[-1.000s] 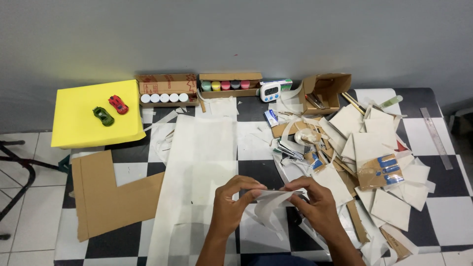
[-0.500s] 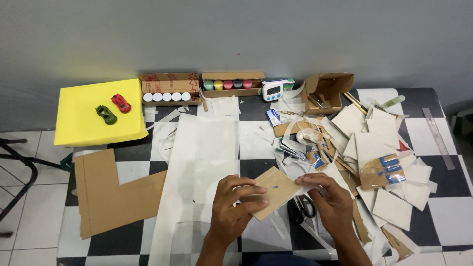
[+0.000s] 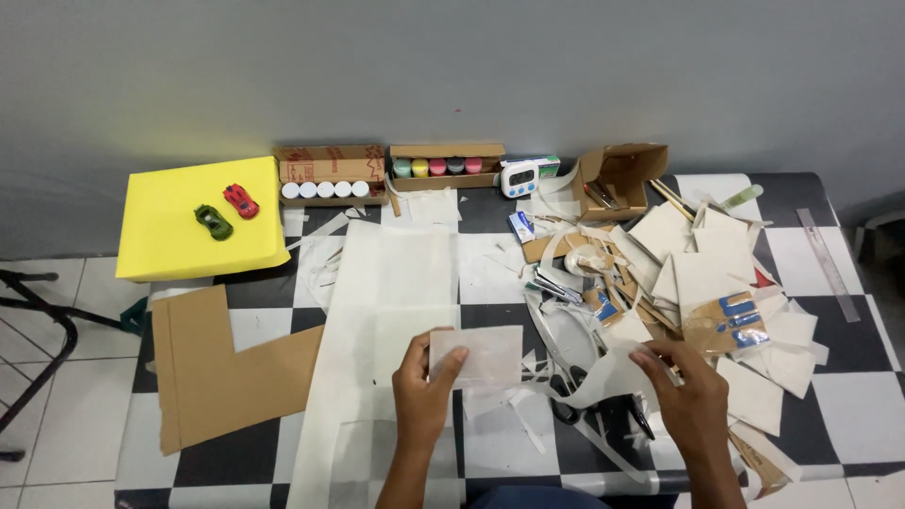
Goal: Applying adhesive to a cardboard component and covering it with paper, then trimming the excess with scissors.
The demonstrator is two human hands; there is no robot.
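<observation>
Half a second before, both hands shared a brown card; now the left hand pinched a white card at lower centre, while the right hand had shifted right, grasping a paper strip.

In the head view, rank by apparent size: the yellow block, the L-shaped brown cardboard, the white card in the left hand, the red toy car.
1-2. L-shaped brown cardboard and yellow block: alike, unranked.
3. White card.
4. Red toy car.
</observation>
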